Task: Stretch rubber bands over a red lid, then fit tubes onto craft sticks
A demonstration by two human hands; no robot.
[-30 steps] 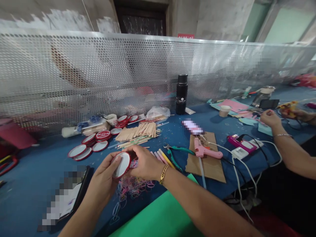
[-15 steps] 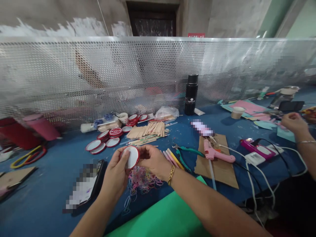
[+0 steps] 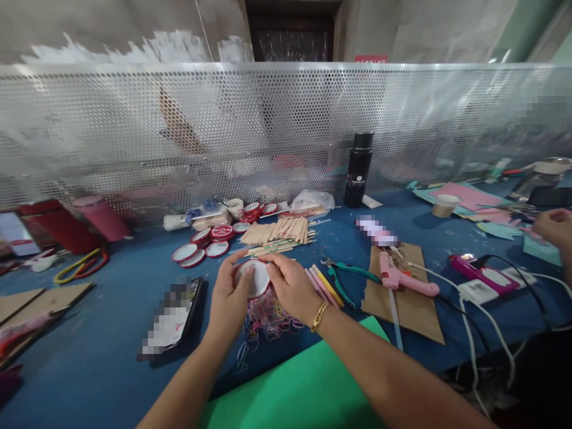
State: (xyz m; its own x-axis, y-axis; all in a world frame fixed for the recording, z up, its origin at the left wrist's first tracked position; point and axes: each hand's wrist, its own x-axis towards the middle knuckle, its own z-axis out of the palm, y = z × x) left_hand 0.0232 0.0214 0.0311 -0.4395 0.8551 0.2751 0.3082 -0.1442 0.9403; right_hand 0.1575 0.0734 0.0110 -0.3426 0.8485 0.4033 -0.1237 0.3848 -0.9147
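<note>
A round red-rimmed lid [image 3: 258, 279], its white inner side facing up, is held between both hands above the table. My left hand [image 3: 232, 289] grips its left side with the thumb lying on the white face. My right hand [image 3: 290, 286], below a gold bracelet, pinches the right edge between thumb and fingers. Under the hands lies a tangled heap of colourful rubber bands [image 3: 272, 316]. More lids of the same kind [image 3: 217, 248] are scattered and stacked beyond my left hand. Wooden sticks [image 3: 281, 232] are piled behind the lid.
Right of my hands are green-handled pliers [image 3: 353, 271] and a pink glue gun [image 3: 397, 277] on cardboard [image 3: 420, 316]. A phone [image 3: 174, 322] lies to the left, green sheet [image 3: 304, 387] in front. A black bottle [image 3: 358, 170] stands behind. Another person's hand [image 3: 554, 226] shows at far right.
The lid has tipped from facing me to lying flatter, and my right fingers have shifted onto its right edge. The whole view has swung slightly left.
</note>
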